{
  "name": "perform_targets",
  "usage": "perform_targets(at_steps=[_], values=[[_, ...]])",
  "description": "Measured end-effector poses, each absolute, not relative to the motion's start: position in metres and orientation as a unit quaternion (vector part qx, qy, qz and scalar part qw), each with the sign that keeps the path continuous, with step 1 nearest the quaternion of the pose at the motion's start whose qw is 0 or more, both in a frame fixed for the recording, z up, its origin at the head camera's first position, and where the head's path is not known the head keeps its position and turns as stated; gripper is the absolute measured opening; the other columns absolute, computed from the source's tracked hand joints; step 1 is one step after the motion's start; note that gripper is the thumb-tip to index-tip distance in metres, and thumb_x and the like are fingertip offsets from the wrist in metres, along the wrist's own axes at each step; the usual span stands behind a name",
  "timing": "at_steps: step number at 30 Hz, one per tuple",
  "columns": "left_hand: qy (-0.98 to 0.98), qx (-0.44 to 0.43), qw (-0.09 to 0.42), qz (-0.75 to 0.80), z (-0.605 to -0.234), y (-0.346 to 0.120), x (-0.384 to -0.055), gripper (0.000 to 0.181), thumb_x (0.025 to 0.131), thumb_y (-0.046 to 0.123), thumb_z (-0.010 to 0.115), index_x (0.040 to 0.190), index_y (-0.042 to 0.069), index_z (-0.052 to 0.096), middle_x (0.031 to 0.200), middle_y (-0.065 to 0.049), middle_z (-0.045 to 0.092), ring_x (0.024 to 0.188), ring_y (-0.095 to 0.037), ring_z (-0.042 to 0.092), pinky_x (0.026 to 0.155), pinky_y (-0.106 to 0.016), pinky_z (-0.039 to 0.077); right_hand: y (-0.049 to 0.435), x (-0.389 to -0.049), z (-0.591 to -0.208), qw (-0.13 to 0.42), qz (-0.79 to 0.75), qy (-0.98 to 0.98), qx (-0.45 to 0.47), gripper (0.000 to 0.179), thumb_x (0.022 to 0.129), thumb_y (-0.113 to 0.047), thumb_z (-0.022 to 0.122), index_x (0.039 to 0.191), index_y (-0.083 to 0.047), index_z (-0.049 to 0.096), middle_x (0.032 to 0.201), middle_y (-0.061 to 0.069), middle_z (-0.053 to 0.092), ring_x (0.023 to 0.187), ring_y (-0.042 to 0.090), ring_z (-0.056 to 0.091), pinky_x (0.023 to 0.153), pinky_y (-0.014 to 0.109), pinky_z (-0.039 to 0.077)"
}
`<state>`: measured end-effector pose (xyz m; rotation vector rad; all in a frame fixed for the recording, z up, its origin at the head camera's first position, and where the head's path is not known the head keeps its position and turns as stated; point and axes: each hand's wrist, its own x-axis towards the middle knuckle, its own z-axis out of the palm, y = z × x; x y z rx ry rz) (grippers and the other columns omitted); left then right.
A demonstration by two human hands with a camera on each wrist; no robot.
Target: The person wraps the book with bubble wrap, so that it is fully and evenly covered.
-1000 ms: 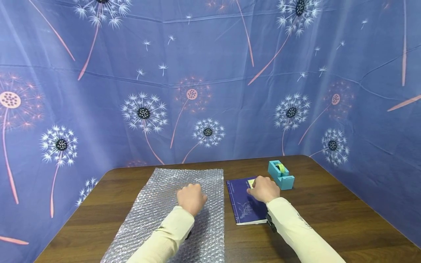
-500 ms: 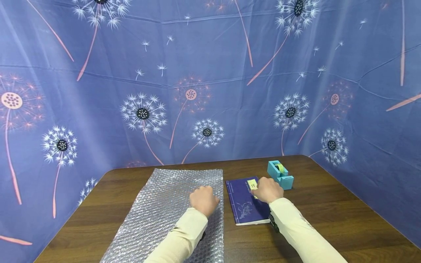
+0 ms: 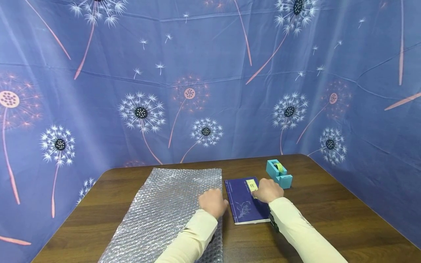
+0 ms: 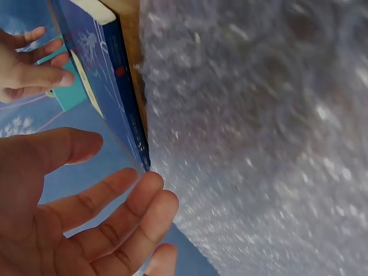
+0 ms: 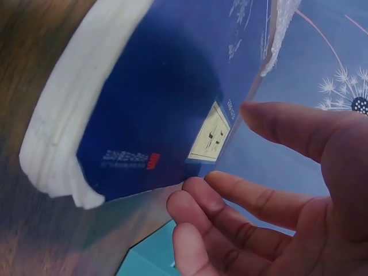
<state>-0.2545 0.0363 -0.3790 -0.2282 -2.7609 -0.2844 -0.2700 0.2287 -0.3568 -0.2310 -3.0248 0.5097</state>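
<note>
The person's left hand [image 3: 213, 203] is over the right-hand edge of a sheet of bubble wrap [image 3: 167, 212], its thumb held away from loosely bent fingers, with nothing in its grasp. The wrap runs out beneath that hand, away to its left and back under the forearm. Just to the right of the left hand, past a narrow strip of wooden table [image 3: 329, 212], lies a dark blue book [image 3: 241, 202], flat.

The right hand [image 3: 268, 190] is over the book's right-hand side, thumb and slightly curled fingers apart, gripping nothing; whether a fingertip touches the cover I can't tell. From the head view it hides part of that edge and the lower end of the pale yellow label [image 3: 251, 184], which lies just left of the thumb. Directly beyond the right hand and a little to its right stands a turquoise tape dispenser [image 3: 283, 180] with a yellow-green roll [image 3: 279, 167] in it, close enough to block the space behind the knuckles. Well past both hands, a blue curtain [image 3: 230, 109] printed with dandelions hangs behind the table. Cream sleeves [image 3: 299, 230] cover both forearms.
</note>
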Motion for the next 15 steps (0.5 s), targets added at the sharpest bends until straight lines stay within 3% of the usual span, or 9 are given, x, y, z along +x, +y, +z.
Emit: perform_targets(at_steps=[15], values=[[-0.987, -0.082, 0.116, -0.071, -0.388, 0.055, -0.257, 0.043, 0.083, 0.049, 0.079, 0.097, 0.007, 0.077, 0.091, -0.01, 0.074, 0.082, -0.028, 0.071, 0.072, -0.042, 0.056, 0.232, -0.272, -0.357, -0.01, 0.169, -0.981, -0.093, 0.044, 0.088, -0.029, 0.078, 0.107, 0.009, 0.068, 0.08, 0.012, 0.063, 0.073, 0.028, 0.059, 0.068, 0.046, 0.054]])
